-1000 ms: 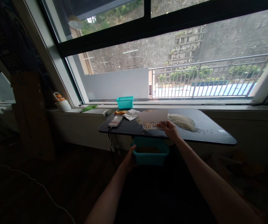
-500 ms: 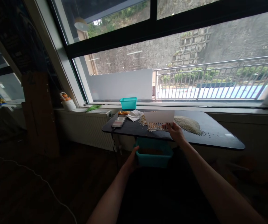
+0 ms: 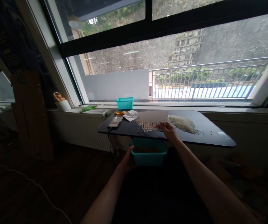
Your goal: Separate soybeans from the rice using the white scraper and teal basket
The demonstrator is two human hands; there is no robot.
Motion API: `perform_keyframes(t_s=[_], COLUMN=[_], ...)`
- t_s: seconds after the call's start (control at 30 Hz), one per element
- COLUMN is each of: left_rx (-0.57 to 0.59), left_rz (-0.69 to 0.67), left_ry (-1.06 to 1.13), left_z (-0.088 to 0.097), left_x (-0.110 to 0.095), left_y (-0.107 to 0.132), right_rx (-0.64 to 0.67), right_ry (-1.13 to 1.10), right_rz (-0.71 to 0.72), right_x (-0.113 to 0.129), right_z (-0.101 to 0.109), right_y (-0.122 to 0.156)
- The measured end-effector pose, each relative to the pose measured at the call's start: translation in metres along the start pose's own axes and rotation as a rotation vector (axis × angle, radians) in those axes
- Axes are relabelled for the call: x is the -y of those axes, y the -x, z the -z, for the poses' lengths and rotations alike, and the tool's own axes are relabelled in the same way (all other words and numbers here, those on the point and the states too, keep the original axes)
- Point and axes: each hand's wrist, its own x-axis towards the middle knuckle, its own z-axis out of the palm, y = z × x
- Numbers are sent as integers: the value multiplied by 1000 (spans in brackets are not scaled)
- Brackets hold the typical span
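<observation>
left hand (image 3: 126, 161) grips the teal bin (image 3: 149, 154) by its left wall, just under the dark table (image 3: 208, 137) edge. right hand (image 3: 170, 132), fingers pinched on the slotted white scraper (image 3: 153, 121) (light, stiff; hold its plain edge), beside the grain pile (image 3: 183, 123).

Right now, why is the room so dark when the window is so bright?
Head view: daylight through the big window overexposes outside, so the floor and arms fall into shadow; the left hand on the teal plastic bin is dim, the right hand on the white slotted scraper brighter; frame edges bend.
</observation>
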Motion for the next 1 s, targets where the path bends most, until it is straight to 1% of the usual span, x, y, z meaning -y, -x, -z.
perform_keyframes(t_s=[0.1,0.2,0.3,0.43,0.5,0.6,0.7,0.73,0.77,0.83,0.93,1.0], left_rx=[-16,-35,3,42,60,53,95,101,79,4,-104,-119], left_rz=[1,-20,-15,-17,4,28,48,57,50,31,-14,-24], left_ry=[6,-15,-12,-19,-31,-34,-19,-19,-25,-46,-70,-62], left_z=[7,15,21,24,24,27,39,46,53,70,92,101], left_x=[-10,-19,-25,-29,-30,-36,-48,-54,-60,-74,-92,-100], left_y=[5,11,14,11,9,9,17,20,24,33,43,47], right_rx=[20,52,85,92,88,92,106,114,122,160,294,417], right_ry=[-93,-146,-163,-143,-125,-109,-64,-26,26,172,416,549], right_rz=[-40,-63,-75,-62,-53,-42,-13,6,32,108,290,423], right_x=[4,6,4,1,1,6,15,19,23,33,53,67], right_z=[-9,-23,-38,-55,-59,-61,-65,-69,-74,-87,-109,-120], right_y=[0,2,5,5,3,-1,-3,-3,-3,-2,-1,-2])
